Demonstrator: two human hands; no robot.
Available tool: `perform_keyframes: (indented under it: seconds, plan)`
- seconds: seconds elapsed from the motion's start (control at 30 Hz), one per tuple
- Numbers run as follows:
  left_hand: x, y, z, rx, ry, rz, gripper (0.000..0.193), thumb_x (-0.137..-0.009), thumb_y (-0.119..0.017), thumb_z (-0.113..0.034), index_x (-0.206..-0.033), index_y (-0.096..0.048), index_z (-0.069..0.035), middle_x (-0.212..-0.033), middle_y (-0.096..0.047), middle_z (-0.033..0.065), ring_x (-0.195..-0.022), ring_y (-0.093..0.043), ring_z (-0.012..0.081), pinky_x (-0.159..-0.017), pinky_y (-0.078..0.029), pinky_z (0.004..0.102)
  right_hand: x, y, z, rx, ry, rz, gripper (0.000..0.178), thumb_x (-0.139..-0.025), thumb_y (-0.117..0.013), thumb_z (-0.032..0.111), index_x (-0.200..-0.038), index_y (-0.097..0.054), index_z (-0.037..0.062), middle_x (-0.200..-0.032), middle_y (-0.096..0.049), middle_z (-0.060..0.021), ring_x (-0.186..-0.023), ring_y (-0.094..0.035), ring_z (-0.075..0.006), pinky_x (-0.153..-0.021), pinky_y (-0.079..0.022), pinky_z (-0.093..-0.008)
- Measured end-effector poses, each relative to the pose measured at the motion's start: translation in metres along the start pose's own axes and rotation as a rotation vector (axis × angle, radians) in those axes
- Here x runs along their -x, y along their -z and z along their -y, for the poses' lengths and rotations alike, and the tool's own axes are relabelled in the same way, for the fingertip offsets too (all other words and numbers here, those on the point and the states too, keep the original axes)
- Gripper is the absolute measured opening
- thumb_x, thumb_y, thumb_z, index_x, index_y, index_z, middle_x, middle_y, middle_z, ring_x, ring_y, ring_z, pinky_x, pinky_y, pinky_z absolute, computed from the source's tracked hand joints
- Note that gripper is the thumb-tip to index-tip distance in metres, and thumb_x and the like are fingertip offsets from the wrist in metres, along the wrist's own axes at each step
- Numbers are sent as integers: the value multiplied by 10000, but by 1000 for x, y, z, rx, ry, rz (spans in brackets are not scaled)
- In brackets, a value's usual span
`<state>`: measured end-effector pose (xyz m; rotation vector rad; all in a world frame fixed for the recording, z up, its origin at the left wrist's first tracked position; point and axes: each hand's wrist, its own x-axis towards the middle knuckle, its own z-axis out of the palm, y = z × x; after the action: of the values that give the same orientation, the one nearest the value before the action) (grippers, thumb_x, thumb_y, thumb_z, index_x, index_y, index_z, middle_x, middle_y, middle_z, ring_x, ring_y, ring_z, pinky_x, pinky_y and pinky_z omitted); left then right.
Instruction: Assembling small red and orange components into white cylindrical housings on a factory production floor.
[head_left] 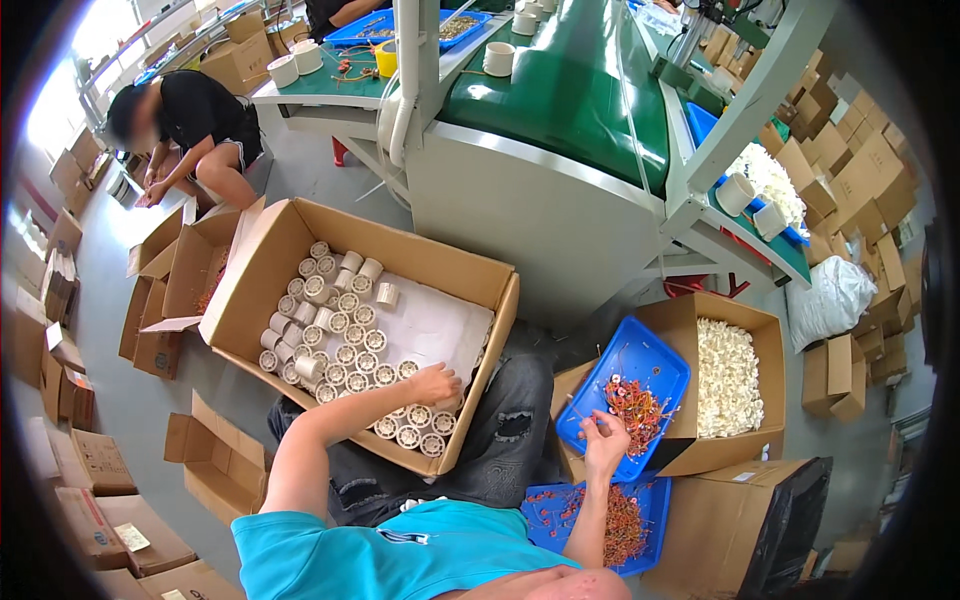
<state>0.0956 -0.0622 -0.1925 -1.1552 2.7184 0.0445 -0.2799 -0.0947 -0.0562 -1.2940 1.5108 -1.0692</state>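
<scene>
My left hand is inside a large cardboard box, low over the near end of several white round plastic parts. Its fingers are bent together and face down; what they grip, if anything, is hidden under them. These parts are short cylinders with slotted round ends, some upright in rows, others lying on their sides. Over a tilted blue tray on the right is my right hand, its thumb and fingers pinched. A pile of small red and orange wired pieces lies beside it. What the pinch holds is too small to name.
A second blue tray with wired pieces sits nearer me. Behind is a carton of small white pieces. Ahead stands a green conveyor belt on a grey frame. Another person sits at the far left, near open cartons.
</scene>
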Motion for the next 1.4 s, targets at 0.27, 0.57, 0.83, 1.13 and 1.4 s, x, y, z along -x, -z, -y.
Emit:
perform_keyframes:
  seconds: [0.27, 0.57, 0.83, 1.13, 1.4]
  plan:
    - [47, 149, -10, 975, 614, -502, 492, -699, -846, -263, -1076, -629, -35, -1010, -687, 140, -925, -682, 310, -845, -538, 403, 23, -35, 39, -221, 28, 294, 231, -861, -655, -81, -1090, -659, -111, -938, -675, -122, -754, -703, -185, -621, -587, -279]
    - [51, 252, -82, 767, 291, -571, 477, -628, -837, -185, -1056, -644, -99, -1590, -260, 194, -1449, -261, 422, -1105, -314, 537, 31, -79, 111, -282, -26, 778, 248, -851, -670, -83, -1098, -674, -96, -1001, -669, -124, -814, -704, -177, -732, -585, -276]
    - [55, 240, -87, 886, 332, -516, 448, -628, -808, -136, -1024, -606, -80, -988, -646, 73, -992, -629, 294, -939, -447, 421, 33, -75, 97, -522, -150, 758, 292, -830, -674, -127, -1120, -667, -93, -1019, -621, -96, -858, -709, -194, -731, -602, -272]
    - [60, 251, -95, 917, 375, -529, 441, -626, -813, -99, -1015, -607, -72, -949, -647, 109, -937, -634, 363, -810, -504, 445, 50, -77, 89, -387, -177, 520, 197, -847, -654, -117, -1039, -691, -93, -946, -649, -82, -776, -702, -170, -660, -592, -259]
    - [48, 197, -83, 724, 600, -911, 534, -625, -877, -116, -1063, -578, -52, -1082, -637, 147, -988, -629, 348, -863, -502, 430, 43, -66, 111, -110, 263, 313, 193, -839, -686, -83, -1027, -714, -53, -846, -661, -101, -693, -683, -146, -609, -550, -238]
